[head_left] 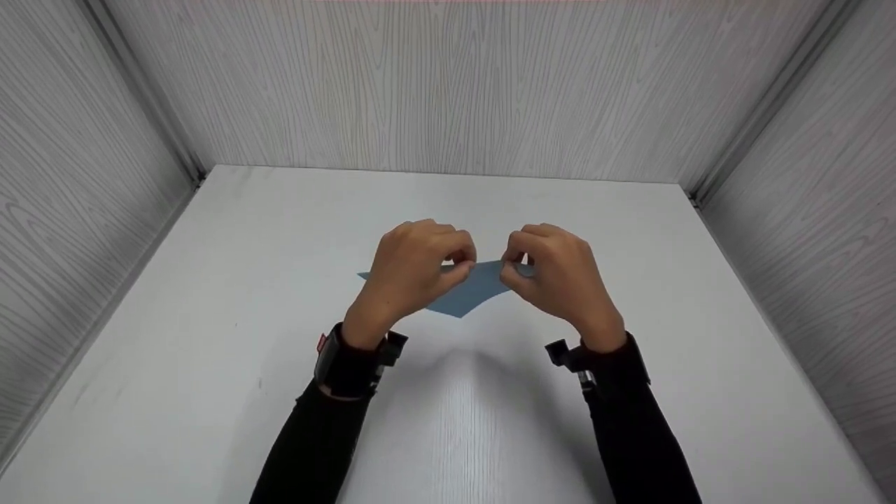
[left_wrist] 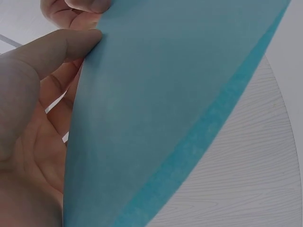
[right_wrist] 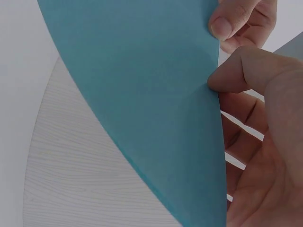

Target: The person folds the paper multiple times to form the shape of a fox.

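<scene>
A sheet of blue paper is held up above the white table by both hands. My left hand pinches its upper edge between thumb and fingers, left of the middle. A short way to the right, my right hand pinches the same edge. Seen from the left wrist, the paper looks folded, with a brighter blue strip showing along its slanted side. In the right wrist view the thumb presses on the face of the paper, and the other fingers are behind it.
The white table stands between pale wood-grain panels: a back wall, a left wall and a right wall. Black bands with small cameras sit on both wrists. The arms cast soft shadows on the table.
</scene>
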### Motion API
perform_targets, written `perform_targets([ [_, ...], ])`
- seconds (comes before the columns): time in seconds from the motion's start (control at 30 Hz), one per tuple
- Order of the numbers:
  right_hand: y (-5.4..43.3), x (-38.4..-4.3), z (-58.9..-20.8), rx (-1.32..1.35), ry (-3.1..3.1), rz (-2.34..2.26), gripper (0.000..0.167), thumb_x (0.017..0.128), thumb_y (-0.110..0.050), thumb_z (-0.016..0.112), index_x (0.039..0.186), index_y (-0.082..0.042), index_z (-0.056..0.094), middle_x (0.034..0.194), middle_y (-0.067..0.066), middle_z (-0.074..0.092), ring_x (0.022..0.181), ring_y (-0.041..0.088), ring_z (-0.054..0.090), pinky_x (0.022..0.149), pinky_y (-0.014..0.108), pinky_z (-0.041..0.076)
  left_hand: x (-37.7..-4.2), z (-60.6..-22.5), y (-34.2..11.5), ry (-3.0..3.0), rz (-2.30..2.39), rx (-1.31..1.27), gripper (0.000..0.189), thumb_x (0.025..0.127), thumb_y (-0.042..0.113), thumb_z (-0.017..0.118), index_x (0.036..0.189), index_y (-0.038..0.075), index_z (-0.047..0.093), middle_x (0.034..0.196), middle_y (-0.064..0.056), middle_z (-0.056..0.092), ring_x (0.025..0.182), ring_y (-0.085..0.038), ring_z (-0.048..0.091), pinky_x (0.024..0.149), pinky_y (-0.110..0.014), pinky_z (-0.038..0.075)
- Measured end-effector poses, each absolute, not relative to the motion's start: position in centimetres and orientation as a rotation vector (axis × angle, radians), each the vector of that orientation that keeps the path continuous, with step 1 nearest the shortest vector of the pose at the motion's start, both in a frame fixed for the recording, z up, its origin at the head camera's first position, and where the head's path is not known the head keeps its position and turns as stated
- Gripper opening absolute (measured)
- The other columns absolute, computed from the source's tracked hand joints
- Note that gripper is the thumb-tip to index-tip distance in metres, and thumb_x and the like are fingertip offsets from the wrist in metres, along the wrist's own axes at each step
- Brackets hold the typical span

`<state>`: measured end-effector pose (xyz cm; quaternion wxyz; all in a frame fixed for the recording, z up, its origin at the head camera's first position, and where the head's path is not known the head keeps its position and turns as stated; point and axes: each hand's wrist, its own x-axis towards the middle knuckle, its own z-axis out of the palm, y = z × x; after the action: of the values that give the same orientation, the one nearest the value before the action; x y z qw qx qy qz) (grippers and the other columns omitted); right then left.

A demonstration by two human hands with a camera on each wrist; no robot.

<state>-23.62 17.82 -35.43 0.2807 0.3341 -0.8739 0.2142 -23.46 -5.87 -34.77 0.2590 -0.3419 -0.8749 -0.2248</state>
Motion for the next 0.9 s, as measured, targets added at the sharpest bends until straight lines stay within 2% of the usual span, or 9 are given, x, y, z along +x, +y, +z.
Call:
perform_targets([
  [0.9, 21.1, -24.5, -35.1, 0.749, -2.459, 0.604, 0.014, 0.082, 0.001, 0.069, 0.079, -0.012, 0.073, 0.075, 0.001, 0.068, 0.064, 0.015, 0.053, 0.058, 0.032, 0.04, -23.5, -34.5, -6.8, -2.424, -0.633, -0.881, 0.009, 0.095, 0.014, 0.079, 0.088, 0.019, 0.079, 0.079, 0.004, 0.073, 0.074, -0.015, 0.062, 0.067, -0.031, 0.048],
])
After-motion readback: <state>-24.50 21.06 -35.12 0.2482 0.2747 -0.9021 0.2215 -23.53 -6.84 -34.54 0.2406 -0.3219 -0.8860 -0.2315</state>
